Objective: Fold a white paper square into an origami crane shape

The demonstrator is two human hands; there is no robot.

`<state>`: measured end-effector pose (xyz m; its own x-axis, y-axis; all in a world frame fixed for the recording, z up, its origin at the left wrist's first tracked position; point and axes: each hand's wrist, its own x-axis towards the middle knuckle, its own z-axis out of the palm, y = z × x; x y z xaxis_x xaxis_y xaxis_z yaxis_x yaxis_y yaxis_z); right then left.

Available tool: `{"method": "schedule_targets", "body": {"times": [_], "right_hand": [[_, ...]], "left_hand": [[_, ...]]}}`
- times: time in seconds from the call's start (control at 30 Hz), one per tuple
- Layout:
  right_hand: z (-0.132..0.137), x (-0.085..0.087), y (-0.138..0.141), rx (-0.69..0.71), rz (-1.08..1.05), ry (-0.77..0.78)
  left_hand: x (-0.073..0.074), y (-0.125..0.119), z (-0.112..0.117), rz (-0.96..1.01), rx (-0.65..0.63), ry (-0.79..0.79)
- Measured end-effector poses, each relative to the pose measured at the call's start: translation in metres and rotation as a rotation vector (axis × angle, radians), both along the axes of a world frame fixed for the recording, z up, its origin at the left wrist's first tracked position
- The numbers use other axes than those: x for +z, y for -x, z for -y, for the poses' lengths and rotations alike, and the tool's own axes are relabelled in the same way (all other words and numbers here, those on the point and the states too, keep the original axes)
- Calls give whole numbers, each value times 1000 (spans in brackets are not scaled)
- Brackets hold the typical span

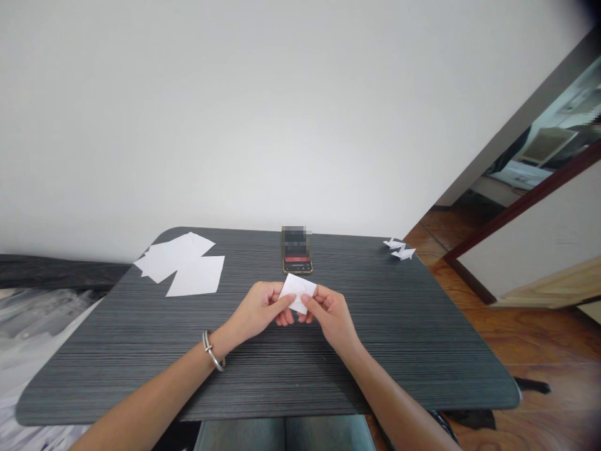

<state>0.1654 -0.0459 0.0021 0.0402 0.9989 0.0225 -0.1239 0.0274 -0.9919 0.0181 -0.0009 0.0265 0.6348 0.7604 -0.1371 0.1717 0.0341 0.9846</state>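
Pinching a small piece of white paper [297, 293] from both sides, the left hand [257, 310] and the right hand [331, 316] met just in front of the middle of the counter [375, 366]. Both hands were closed on the paper, with the thumbs across its upper face and the other fingers curled beneath it. The fingertips of the two hands nearly met under the paper, which was held tilted above the dark, finely ribbed counter top. A silver bangle [212, 351] circled the left wrist.

Straight ahead of the hands, near the far edge of the counter, lay a smartphone [297, 250] with a gold-coloured edge. Its face was pixelated apart from a red band, so no brand or writing could be read. Overlapping sheets of white paper [181, 266] lay at the upper left of the counter, well apart from the hands. Two small folded paper figures [399, 249] sat close together at its far right corner.

A white wall [282, 113] rose behind the counter, a wooden floor [530, 332] showed at the right, and grey cloth [42, 326] lay at the left.
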Motion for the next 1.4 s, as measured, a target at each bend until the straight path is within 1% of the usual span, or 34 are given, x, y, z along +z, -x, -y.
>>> {"method": "schedule_targets", "body": {"times": [0.23,0.5,0.67,0.8,1.0,1.13,1.4], "right_hand": [[1,0,0,-17,29,2],[3,7,2,-4,30,26],[2,5,2,11,67,26],[2,3,0,44,92,20],[2,5,-2,94,151,45],[1,5,-3,120,141,41],[3,8,-8,264,109,26]], "left_hand": [[-4,0,-2,26,-16,38],[-3,-2,0,3,-4,79],[-3,-3,0,33,15,86],[-3,-2,0,46,23,91],[0,-1,0,43,17,96],[1,1,-1,40,4,91],[2,6,-6,47,-9,106]]}}
